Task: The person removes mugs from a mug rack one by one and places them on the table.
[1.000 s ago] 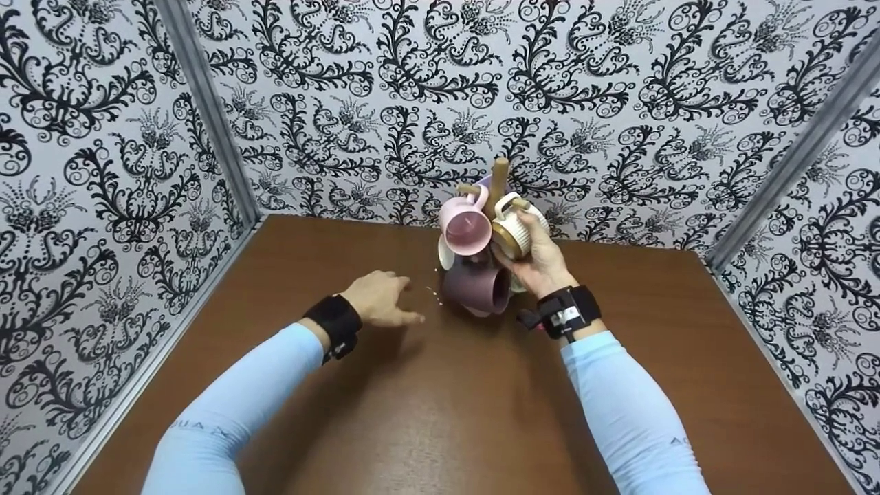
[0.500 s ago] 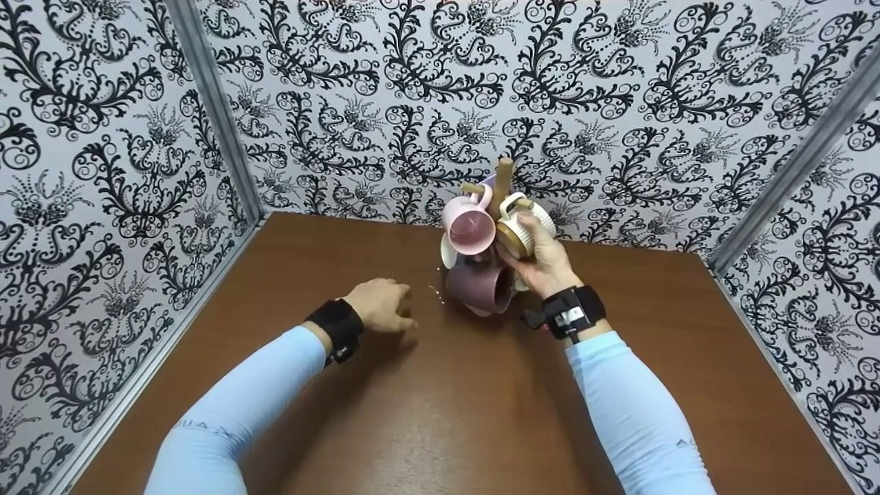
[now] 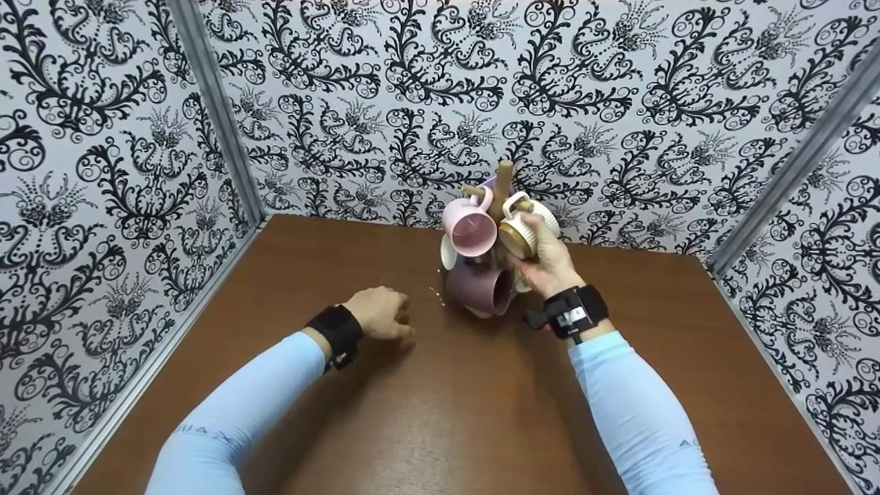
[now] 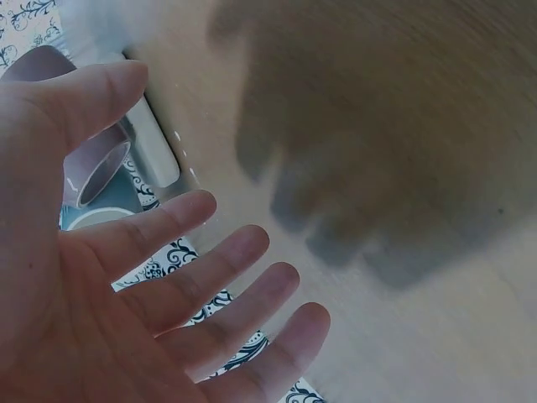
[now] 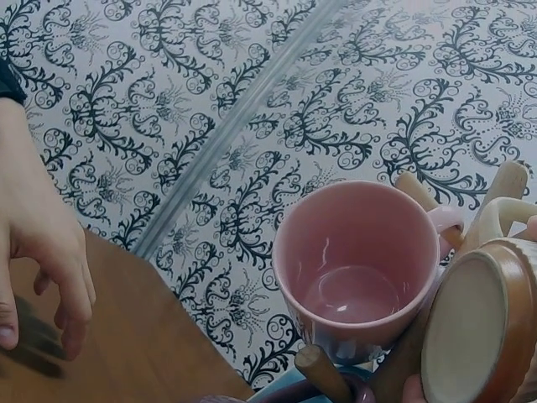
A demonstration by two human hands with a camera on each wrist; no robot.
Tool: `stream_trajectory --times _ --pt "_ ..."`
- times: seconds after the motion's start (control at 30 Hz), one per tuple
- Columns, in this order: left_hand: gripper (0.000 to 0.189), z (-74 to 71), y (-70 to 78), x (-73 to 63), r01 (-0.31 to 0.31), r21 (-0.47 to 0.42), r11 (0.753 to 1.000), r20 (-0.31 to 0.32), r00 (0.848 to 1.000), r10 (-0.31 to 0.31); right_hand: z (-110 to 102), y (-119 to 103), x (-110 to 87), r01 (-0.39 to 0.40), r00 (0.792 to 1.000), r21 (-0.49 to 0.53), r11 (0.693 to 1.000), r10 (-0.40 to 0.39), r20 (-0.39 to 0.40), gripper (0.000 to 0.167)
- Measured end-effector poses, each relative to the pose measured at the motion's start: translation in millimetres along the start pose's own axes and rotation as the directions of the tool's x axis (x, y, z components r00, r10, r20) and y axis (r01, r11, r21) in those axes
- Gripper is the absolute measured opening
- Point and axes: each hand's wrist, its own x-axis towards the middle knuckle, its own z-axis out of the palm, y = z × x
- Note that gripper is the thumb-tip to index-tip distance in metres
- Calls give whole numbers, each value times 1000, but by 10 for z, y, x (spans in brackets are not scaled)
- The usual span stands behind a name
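Observation:
My right hand (image 3: 550, 268) grips a white ribbed mug (image 3: 531, 225) with a tan-brown base band, thumb on its side. The mug is tilted, its base turned toward the right wrist camera. Its handle is at a peg of a wooden mug tree (image 3: 504, 180); whether the peg bears its weight I cannot tell. On a peg to the left hangs a pink mug (image 3: 469, 230), mouth facing forward. Below it is a mauve mug (image 3: 474, 287), tipped sideways. My left hand (image 4: 109, 277) hovers over the table left of the tree, fingers spread and holding nothing.
A pale mug (image 3: 447, 253) shows partly behind the pink one. The brown wooden table (image 3: 426, 412) is bounded by patterned walls (image 3: 440, 82) at the back and sides, with grey corner posts. Small light specks (image 3: 438, 295) lie left of the tree.
My left hand has drawn slightly back toward me. My right hand keeps its grip on the white mug at the peg, with hardly any movement. The view has shifted slightly.

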Motion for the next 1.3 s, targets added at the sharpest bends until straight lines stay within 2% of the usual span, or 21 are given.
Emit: stream_trajectory --times 0.3,0.4,0.73,1.0,1.13,1.3 --pt "46 13 -23 19 -7 -12 1000 11 1000 7 -12 -14 -41 25 1000 -10 1000 -25 12 45" --pt "45 27 -25 23 -8 -25 1000 4 1000 8 -27 -31 -58 19 1000 7 1000 -19 -1 49" --pt "43 62 -22 13 -31 -46 998 -39 999 29 -41 -106 -108 72 997 -54 996 -74 -31 43" --pt "41 47 44 12 -51 -78 996 -53 997 47 -82 -160 -185 96 995 -55 994 -98 -36 51" --pt "42 48 59 -17 -42 -90 995 -53 998 37 -89 -113 -195 147 989 -81 986 -149 -22 41" --pt "45 43 54 -24 -63 -114 991 -88 995 53 -103 -35 -187 236 971 -153 960 -240 -9 28"
